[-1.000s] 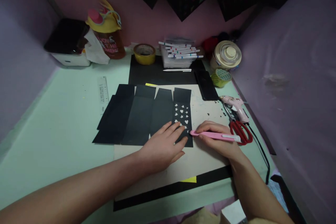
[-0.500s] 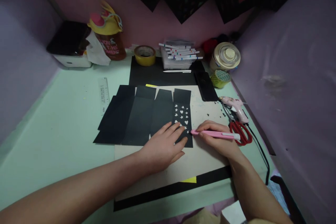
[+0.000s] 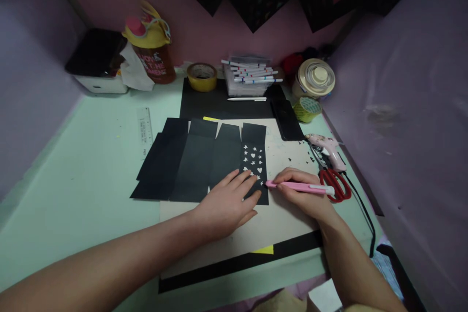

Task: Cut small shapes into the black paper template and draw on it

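Observation:
A black paper sheet [image 3: 197, 161] with slit flaps along its far edge lies on a pale board [image 3: 204, 239]. Small star and heart cut-outs [image 3: 253, 156] show light through its right panel. My left hand [image 3: 228, 202] rests flat on that panel's lower part, fingers spread, covering some of the sheet. In my right hand [image 3: 302, 190] is a pink craft knife [image 3: 300, 186], gripped like a pen. Its tip end is at the sheet's right edge, close to the lowest star; the blade itself is too small to make out.
Red-handled scissors [image 3: 335, 185] and a pink glue gun [image 3: 329, 148] with a cord lie at right. Behind are a phone [image 3: 287, 119], tape rolls [image 3: 202, 78], a box of markers [image 3: 250, 78] and a white pen [image 3: 246, 99]. A ruler [image 3: 145, 129] lies left.

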{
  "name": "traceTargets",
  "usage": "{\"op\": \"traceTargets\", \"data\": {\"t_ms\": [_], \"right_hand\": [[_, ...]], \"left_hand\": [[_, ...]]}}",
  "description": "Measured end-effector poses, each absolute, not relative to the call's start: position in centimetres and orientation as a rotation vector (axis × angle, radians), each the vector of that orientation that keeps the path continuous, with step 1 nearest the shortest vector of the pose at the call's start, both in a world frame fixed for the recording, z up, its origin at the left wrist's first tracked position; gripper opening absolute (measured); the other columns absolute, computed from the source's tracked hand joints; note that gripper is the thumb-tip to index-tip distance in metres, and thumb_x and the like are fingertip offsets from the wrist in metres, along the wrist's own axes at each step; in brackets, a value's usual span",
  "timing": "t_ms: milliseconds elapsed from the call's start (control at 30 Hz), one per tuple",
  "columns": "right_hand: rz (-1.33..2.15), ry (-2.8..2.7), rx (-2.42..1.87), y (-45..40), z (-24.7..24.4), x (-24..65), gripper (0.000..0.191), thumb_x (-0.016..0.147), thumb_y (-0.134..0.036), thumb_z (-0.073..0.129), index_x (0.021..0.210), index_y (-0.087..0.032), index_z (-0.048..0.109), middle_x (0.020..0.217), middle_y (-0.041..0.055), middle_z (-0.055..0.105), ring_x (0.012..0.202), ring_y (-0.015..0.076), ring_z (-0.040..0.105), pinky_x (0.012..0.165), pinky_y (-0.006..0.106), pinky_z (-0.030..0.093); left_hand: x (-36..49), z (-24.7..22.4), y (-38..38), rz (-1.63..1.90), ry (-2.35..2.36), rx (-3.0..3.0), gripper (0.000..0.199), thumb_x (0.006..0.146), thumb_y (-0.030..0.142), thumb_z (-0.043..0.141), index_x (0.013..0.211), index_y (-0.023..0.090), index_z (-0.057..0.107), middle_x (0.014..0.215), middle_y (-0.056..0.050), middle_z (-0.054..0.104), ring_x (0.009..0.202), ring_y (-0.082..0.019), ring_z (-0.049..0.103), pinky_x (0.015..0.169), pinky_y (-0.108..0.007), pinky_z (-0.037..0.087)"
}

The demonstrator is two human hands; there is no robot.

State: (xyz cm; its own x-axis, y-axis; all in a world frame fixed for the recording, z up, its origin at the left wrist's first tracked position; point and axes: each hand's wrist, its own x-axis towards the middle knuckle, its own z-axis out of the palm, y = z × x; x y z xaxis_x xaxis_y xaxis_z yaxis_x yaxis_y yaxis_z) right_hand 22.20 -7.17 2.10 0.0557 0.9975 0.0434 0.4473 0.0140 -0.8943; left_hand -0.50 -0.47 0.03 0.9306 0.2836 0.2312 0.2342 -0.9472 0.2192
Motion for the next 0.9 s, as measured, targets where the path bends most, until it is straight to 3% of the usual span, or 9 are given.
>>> {"op": "traceTargets", "data": {"t_ms": [700,900], "right_hand": [[0.891,-1.498,-1.569,-7.17,2.46,22.05,0.008,0.079,-0.018,0.063,0.08,-0.021,0.071,0.082,0.0039,0.071,0.077,0.0177,0.066,0.071,0.029,0.051],[0.783,-1.341,-1.698,-7.9,1.83,21.9,0.01,0.082,-0.027,0.063,0.083,-0.021,0.071,0.07,0.0013,0.068,0.063,0.0149,0.062,0.058,0.025,0.048]], "left_hand": [[-0.53,0.18,-0.5,0.326,0.406,2.898,0.037,0.095,0.035,0.047,0.125,0.015,0.056,0.138,-0.017,0.049,0.132,-0.033,0.041,0.11,-0.049,0.03],[-0.5,0.49,-0.54,0.224,0.441,2.908,0.041,0.097,0.04,0.045,0.129,0.017,0.054,0.142,-0.015,0.046,0.135,-0.032,0.038,0.111,-0.047,0.028]]}}
